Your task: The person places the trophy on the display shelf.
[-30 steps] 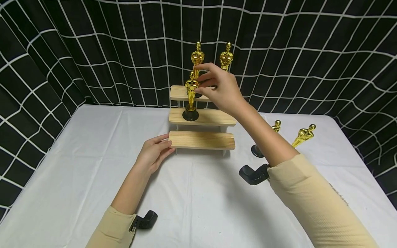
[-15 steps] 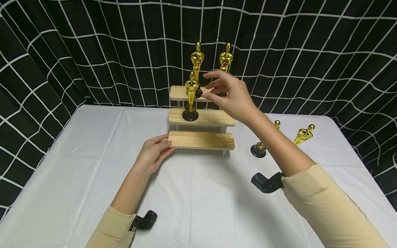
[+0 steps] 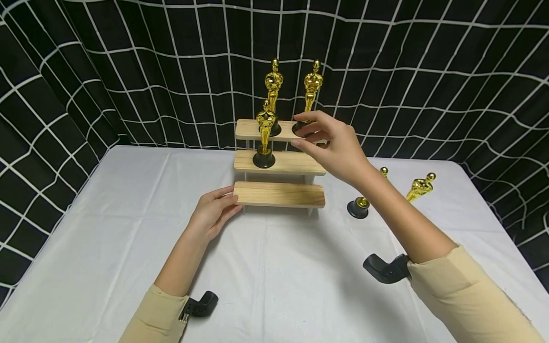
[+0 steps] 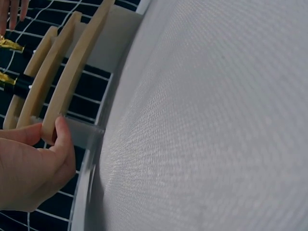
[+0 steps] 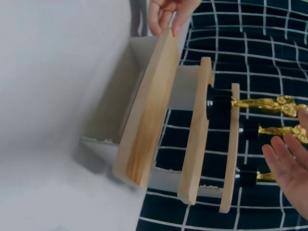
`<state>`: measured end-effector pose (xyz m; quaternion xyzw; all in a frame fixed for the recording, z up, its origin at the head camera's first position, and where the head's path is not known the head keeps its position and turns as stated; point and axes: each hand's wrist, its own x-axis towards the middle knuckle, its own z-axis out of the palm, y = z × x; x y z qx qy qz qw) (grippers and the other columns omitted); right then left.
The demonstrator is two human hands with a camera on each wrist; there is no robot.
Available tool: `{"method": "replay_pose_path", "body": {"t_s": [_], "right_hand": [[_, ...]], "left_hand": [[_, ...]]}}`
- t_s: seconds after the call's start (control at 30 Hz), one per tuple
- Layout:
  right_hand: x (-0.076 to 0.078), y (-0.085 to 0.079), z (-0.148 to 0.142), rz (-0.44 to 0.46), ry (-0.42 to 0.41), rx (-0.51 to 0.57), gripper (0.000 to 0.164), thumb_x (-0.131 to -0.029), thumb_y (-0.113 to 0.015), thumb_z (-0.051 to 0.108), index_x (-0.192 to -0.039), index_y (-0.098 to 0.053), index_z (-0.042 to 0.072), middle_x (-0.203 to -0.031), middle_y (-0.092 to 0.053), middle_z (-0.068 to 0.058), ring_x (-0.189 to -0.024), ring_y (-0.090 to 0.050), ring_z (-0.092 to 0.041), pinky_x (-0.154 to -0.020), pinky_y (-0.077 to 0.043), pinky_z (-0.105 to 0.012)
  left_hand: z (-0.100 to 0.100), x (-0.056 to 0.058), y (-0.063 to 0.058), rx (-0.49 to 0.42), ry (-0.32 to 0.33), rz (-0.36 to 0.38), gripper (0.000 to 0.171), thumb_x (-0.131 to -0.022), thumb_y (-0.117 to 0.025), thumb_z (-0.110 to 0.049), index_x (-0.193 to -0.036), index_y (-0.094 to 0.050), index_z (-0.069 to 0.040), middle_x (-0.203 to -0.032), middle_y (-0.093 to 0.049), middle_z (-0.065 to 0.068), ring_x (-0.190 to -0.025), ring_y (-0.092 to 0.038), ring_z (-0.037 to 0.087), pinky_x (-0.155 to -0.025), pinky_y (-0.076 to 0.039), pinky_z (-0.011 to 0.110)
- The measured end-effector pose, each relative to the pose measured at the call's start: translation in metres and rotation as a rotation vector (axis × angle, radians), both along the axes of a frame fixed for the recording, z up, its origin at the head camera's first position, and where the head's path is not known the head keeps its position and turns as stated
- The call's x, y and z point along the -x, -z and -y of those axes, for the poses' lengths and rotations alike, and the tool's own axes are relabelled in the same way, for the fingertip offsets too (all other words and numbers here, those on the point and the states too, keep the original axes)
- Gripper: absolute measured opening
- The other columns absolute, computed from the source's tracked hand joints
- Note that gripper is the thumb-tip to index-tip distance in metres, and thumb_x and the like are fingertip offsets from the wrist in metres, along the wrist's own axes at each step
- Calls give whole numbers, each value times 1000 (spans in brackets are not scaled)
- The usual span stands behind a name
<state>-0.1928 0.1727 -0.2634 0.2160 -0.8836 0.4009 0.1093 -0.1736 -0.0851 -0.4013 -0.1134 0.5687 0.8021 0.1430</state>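
A three-step wooden display stand (image 3: 279, 194) has clear supports under its boards. My left hand (image 3: 213, 213) pinches the left end of its lowest board, thumb and fingers on either side of it in the left wrist view. On the middle board, toward the left, stands a gold statuette trophy (image 3: 264, 131) with a black base. Two matching trophies stand on the top board, a left one (image 3: 273, 83) and a right one (image 3: 313, 83). My right hand (image 3: 334, 143) holds nothing; its fingers are loosely bent in front of the right top trophy, overlapping its base in the head view.
To the right on the white tablecloth (image 3: 128, 238) are two more gold trophies, one with its black base (image 3: 358, 208) showing and another (image 3: 420, 187) partly behind my right forearm. A black curtain with a white grid (image 3: 193, 71) hangs close behind the stand.
My right hand has drawn back from the middle-board trophy, moving right and down with nothing in it. The trophy stays upright. My left hand has kept its place on the lowest board.
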Motion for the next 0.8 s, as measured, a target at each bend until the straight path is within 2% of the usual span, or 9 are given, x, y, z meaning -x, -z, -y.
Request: {"method": "replay_pose_path", "body": {"t_s": [0.27,0.43,0.6,0.8], "right_hand": [[-9,2,-14,-23,19,-2,39,-96,-70,14,-134,-60,13,-114,-72,-10,-98,-70,-23,-79,-57,-20],[-14,4,-21,-43,34,-18,40,-95,-71,14,-133,-60,12,-111,-73,-9,-97,-70,-22,-78,-57,-21],[-17,8,-30,-73,50,-18,40,-94,-71,10,-133,-61,10,-111,-73,-10,-96,-70,-20,-78,-55,-15],[-20,10,-42,-78,82,-24,40,-94,-71,9,-133,-61,10,-112,-73,-9,-93,-67,-3,-78,-55,-11]], "left_hand": [[-1,0,-1,12,-2,-2,46,-101,-50,6,-146,-40,10,-145,-40,28,-114,-57,25,-98,-57,23],[-1,1,-1,13,-2,6,46,-101,-49,6,-147,-40,9,-145,-40,28,-114,-57,25,-97,-57,22],[-1,0,-1,19,-2,12,47,-102,-49,5,-147,-39,9,-145,-40,28,-115,-57,24,-96,-57,21],[-2,0,-1,13,-1,10,47,-102,-49,5,-147,-39,9,-145,-40,28,-113,-58,23,-96,-57,22]]}}
